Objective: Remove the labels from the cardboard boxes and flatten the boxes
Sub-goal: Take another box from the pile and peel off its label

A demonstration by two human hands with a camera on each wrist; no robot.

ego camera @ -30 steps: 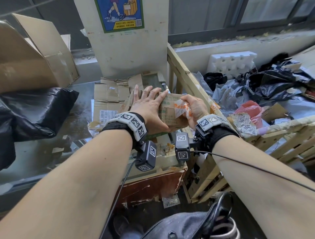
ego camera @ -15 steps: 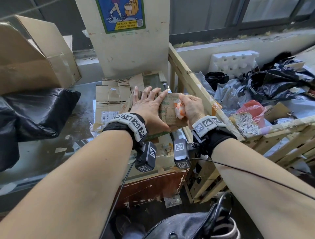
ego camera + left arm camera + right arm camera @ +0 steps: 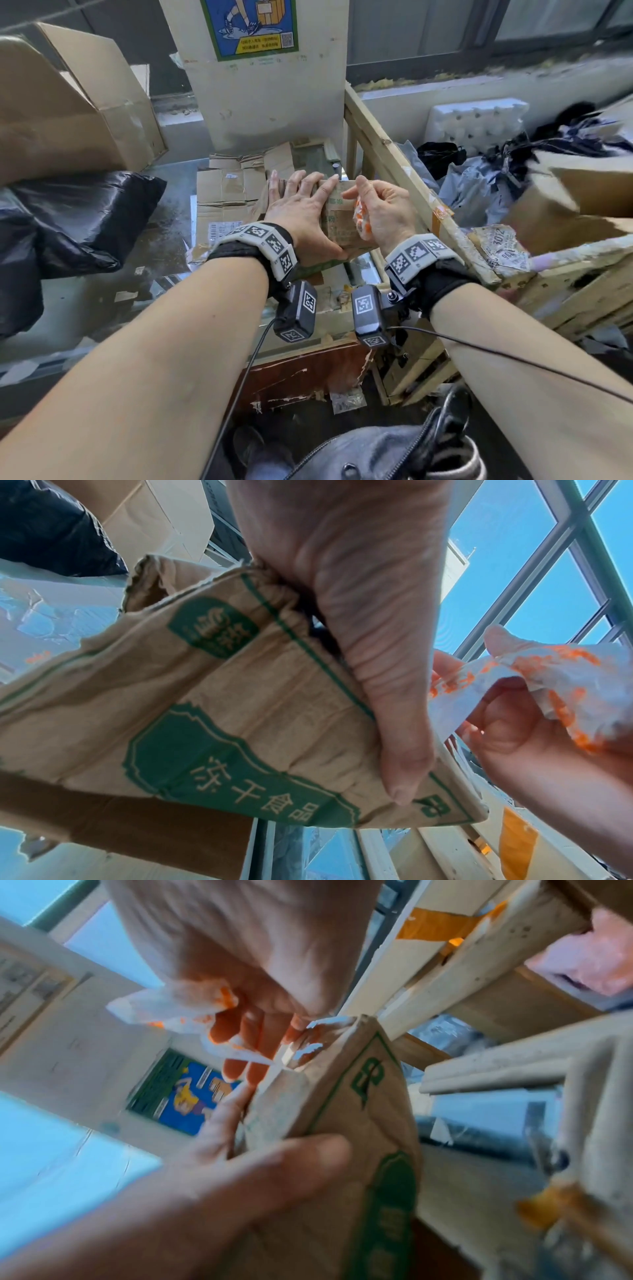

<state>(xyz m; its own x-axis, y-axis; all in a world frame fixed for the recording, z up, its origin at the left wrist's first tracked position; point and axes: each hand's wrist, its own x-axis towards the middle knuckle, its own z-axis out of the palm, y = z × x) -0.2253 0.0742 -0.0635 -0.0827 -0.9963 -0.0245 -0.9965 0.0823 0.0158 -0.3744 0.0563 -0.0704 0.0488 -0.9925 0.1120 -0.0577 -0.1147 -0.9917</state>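
A small brown cardboard box (image 3: 342,222) with green print (image 3: 240,750) is held up over the worktable. My left hand (image 3: 301,212) grips it, fingers laid over its top and thumb (image 3: 387,696) under its side. My right hand (image 3: 380,212) holds a crumpled white-and-orange label (image 3: 363,222) (image 3: 548,685) in its curled fingers against the box's right face. In the right wrist view the label (image 3: 178,1010) is bunched in the palm, and torn white scraps cling to the box's edge (image 3: 318,1047).
Flattened cardboard (image 3: 233,192) lies on the worktable behind the box. A big open box (image 3: 68,113) and a black plastic bag (image 3: 75,219) sit at the left. A wooden crate frame (image 3: 404,178) at the right holds bags, torn labels and another box (image 3: 575,202).
My right hand has drawn in toward the box's top and bunched the peeled label into its fingers. The left hand keeps its grip on the box.
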